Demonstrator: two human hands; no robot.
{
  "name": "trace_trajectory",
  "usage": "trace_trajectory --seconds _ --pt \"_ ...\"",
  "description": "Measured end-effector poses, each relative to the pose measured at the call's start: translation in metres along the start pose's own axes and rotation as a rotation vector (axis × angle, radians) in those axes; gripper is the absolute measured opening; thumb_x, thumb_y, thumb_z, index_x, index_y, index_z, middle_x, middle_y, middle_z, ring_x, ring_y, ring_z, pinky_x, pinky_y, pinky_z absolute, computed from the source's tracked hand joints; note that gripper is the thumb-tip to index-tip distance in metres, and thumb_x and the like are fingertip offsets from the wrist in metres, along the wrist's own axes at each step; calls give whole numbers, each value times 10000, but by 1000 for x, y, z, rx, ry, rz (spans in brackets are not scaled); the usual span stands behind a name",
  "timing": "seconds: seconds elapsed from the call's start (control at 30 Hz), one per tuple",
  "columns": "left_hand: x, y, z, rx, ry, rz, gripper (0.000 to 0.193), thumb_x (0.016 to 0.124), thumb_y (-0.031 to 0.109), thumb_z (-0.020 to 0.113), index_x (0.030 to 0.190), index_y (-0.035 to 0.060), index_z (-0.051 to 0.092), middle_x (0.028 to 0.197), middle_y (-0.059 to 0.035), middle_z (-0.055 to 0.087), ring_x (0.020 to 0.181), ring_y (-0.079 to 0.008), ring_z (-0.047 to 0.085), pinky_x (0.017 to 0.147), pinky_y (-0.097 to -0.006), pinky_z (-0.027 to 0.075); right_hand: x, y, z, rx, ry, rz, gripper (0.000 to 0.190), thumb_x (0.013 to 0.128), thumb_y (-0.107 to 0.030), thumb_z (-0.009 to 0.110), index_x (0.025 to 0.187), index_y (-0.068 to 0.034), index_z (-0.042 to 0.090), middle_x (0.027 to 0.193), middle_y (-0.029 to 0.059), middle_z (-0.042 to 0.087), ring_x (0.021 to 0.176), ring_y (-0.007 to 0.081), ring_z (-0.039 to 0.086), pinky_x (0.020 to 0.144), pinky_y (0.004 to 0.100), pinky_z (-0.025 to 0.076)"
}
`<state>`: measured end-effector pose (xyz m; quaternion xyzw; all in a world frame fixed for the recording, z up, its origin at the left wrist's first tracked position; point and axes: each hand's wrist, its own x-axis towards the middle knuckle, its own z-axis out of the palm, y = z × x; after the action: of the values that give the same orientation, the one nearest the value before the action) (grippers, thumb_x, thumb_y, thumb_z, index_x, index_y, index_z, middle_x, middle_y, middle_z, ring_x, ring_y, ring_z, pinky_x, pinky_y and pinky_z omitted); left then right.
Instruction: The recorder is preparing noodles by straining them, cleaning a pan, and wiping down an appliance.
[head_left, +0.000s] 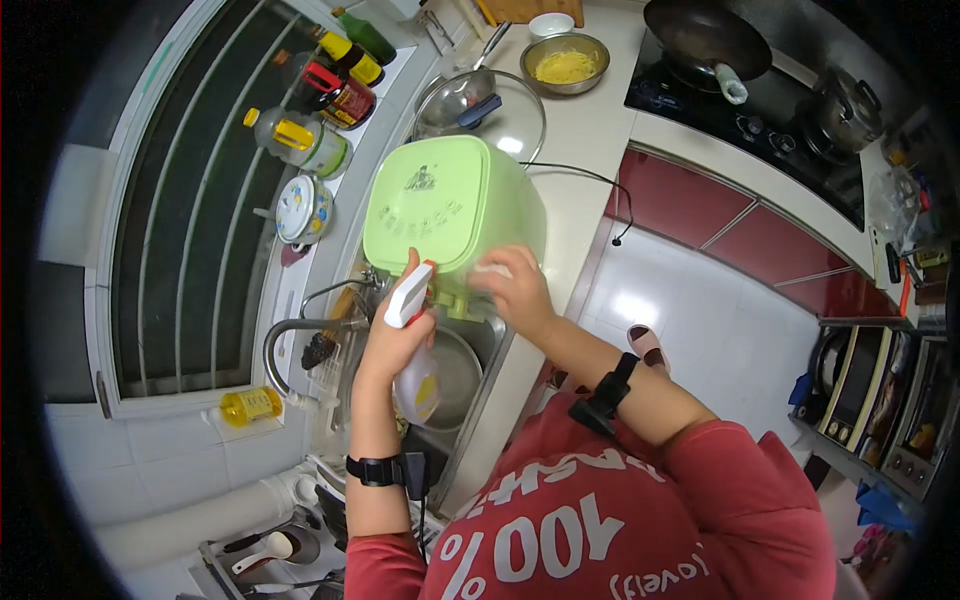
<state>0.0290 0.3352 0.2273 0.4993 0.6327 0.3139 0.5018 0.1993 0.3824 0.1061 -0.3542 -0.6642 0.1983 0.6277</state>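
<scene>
My left hand (401, 337) grips a spray bottle (417, 386) with a white trigger head; the bottle is over the sink (487, 352). Directly beyond that hand stands a light-green, box-shaped kitchen appliance (424, 202), which looks like an air fryer, with symbols on its top. A green handle (459, 304) juts from its near side, above the sink. My right hand (521, 292), slightly blurred, is at the appliance's near right corner. Its curled fingers hold a small white cloth or tissue (495, 268), mostly hidden by them. A black power cord (581, 171) hangs over the counter edge.
A glass lid (517, 97) and a steel bowl of yellow shreds (566, 67) are beyond the appliance. Bottles (341, 97) and a lidded enamel pot (302, 210) line the windowsill. A curved faucet (281, 345) rises at left. A wok (709, 41) sits on the stove.
</scene>
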Motion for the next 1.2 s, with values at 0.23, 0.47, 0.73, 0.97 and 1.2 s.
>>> trace_trajectory --seconds 0.23,0.47,0.73,0.97,1.2 --pt "-9 0 -1 22 -29 27 859 729 -46 512 1513 167 233 1081 -56 558 578 -90 485 521 -237 453 -6 -15 -4 -94 -148 -25 260 661 -15 636 868 -160 696 940 62 588 924 277 580 759 367 509" --pt "-7 -6 -4 -33 -85 80 868 721 -46 503 1516 165 222 1121 -66 560 578 -100 506 514 -247 457 -50 21 -9 -177 -213 -79 291 658 -29 633 900 -172 709 912 57 588 892 261 588 713 355 517" --pt "-8 -12 -8 -59 -76 114 865 728 -44 510 1513 199 238 975 -57 554 558 -115 504 523 -269 465 -4 -23 1 -158 -127 -142 306 661 -43 656 923 -190 717 907 53 579 877 266 579 723 353 512" --pt "-13 -12 -7 -32 -42 13 867 725 -49 499 1514 192 230 1219 -44 567 587 -107 505 531 -261 463 6 10 -10 -105 -165 26 313 718 34 580 954 -138 693 943 87 559 941 290 575 818 384 488" --pt "-7 -9 13 -43 14 91 862 724 -26 504 1514 166 217 1307 -62 553 580 -108 515 539 -262 475 41 40 -8 77 145 450 266 789 16 559 1002 -89 679 979 142 563 954 330 567 853 378 460"
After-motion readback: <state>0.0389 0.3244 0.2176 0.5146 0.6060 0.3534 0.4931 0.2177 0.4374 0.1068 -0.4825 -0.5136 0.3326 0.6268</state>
